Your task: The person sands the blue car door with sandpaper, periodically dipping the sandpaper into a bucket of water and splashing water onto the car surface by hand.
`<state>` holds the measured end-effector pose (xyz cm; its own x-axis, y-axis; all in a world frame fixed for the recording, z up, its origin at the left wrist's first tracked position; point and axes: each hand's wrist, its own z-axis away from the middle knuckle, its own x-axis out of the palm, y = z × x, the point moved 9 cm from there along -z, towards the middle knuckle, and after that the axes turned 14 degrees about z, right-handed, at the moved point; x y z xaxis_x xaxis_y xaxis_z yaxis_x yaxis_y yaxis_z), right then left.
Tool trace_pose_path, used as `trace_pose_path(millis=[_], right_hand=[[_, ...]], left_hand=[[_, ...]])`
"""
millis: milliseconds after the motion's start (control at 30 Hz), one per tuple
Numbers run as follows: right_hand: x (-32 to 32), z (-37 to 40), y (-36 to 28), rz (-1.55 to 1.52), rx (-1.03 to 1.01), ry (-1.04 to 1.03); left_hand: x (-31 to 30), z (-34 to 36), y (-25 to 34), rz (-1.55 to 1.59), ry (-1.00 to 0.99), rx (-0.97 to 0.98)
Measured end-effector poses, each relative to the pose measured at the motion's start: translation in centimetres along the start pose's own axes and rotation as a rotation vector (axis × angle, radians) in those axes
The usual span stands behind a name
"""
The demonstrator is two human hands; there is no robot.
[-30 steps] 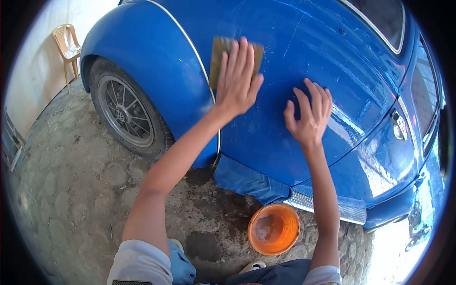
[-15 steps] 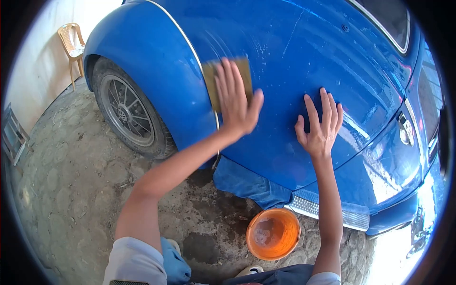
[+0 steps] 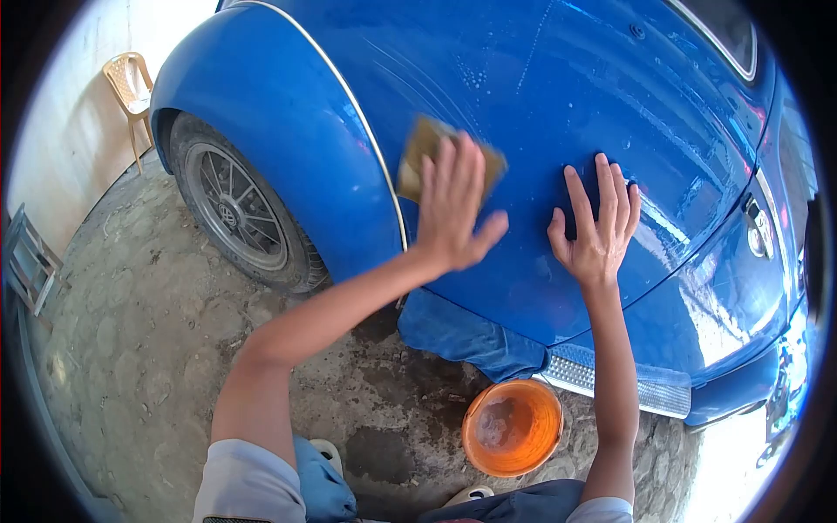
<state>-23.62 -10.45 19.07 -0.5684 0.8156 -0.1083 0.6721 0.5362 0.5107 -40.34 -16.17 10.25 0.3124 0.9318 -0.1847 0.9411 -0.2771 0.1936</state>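
My left hand [image 3: 452,209] holds a flat, square olive-brown sheet [image 3: 425,139] against the blue car's body panel [image 3: 523,253]. Its fingers stretch over the sheet, with the thumb out to the side; motion blurs both. Part of the sheet is hidden under the fingers. Further right, my right hand [image 3: 598,222] rests spread on the same panel, with nothing in it. Wet streaks and drops mark the paint above the sheet. Just left of the sheet, a pale trim strip [image 3: 362,116] runs along the fender [image 3: 288,113].
Below the panel an orange bucket [image 3: 547,436] with some foamy liquid stands on the rough ground [image 3: 166,366]. A blue cloth [image 3: 462,336] hangs by the running board [image 3: 619,382]. The wheel [image 3: 234,209] is at left, a tan plastic chair [image 3: 131,87] behind it.
My left hand and the sheet have moved right and slightly down across the panel, away from the trim strip, and the sheet has turned. My right hand keeps its place on the panel.
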Motion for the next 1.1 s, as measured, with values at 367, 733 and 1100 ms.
trace_pose_path(millis=[367, 733, 1100], right_hand=[[0.1, 1.1, 0.9, 0.022, 0.015, -0.026], [0.3, 1.6, 1.4, 0.014, 0.041, -0.061], [-0.5, 3.1, 3.9, 0.056, 0.02, -0.066]], left_hand=[[-10.0, -11.1, -6.0, -0.178, 0.377, 0.008], [-4.1, -7.8, -0.6, -0.216, 0.053, 0.179], [6.0, 1.4, 3.4, -0.107, -0.381, 0.328]])
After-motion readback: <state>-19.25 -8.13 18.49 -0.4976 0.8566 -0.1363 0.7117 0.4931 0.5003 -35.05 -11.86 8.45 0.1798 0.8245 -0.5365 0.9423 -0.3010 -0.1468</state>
